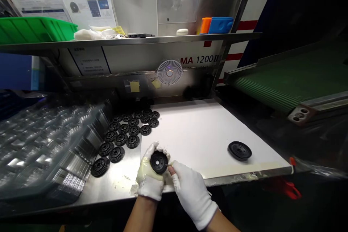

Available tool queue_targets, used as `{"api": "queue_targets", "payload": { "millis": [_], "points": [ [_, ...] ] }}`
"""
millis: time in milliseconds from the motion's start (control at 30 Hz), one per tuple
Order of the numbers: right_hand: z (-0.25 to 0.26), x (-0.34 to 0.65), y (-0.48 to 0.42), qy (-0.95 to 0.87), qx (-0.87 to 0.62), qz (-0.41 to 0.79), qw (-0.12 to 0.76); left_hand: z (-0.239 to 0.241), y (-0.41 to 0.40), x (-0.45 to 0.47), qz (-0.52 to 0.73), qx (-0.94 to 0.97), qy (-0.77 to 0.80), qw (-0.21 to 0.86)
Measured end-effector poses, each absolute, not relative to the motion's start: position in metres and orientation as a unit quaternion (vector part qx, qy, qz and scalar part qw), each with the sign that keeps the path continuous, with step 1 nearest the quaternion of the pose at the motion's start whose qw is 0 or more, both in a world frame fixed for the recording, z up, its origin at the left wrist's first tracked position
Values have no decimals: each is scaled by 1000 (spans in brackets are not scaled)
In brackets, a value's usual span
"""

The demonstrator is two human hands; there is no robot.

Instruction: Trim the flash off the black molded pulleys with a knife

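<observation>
**Steel workbench (116,185): rows of black ribbed discs (121,139), one more between gloved hands**

Printed posters of round parts hang behind a metal shelf (130,40) in the head camera's view. On that shelf sit a green plastic crate (35,29), crumpled white cloth (92,34), and orange and blue boxes (217,25). Below it, a small white desk fan (169,72) stands against a machine panel marked "MA 1200", and a green ribbed conveyor belt (293,76) runs along the right.

Stacked transparent plastic trays (46,141) fill the left of the bench; whether their pockets hold anything is hard to tell. The black ribbed discs lie flat in a loose block, about two dozen of them, between those trays and a white sheet (201,141). A separate disc (239,150) rests on the right of the sheet, well apart from the block. So most discs sit together, with one set out alone and one in the hands.

That held disc (159,162) is just above the near edge of the sheet. The left hand (149,174), in a stained white glove, cups it firmly, fingers curled round its rim. The right hand (191,192), also gloved, comes in beside it with its fingertips (174,167) at the disc's edge; whether they grip or only touch cannot be told.
</observation>
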State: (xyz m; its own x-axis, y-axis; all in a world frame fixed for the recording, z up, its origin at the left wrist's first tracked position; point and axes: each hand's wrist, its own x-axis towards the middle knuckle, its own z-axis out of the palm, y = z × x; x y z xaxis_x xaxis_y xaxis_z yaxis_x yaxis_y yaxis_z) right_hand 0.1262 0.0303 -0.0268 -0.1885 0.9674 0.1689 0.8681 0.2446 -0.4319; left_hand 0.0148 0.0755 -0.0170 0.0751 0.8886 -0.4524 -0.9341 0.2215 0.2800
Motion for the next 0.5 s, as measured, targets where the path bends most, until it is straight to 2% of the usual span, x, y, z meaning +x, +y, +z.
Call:
{"api": "queue_targets", "payload": {
  "millis": [233,500],
  "points": [
    [-30,112,20,-771,-580,151,215,-19,74,13,653,-18,277,705],
    [-17,125,24,-766,-550,213,256,-24,73,5,634,11,247,733]
  ]
}}
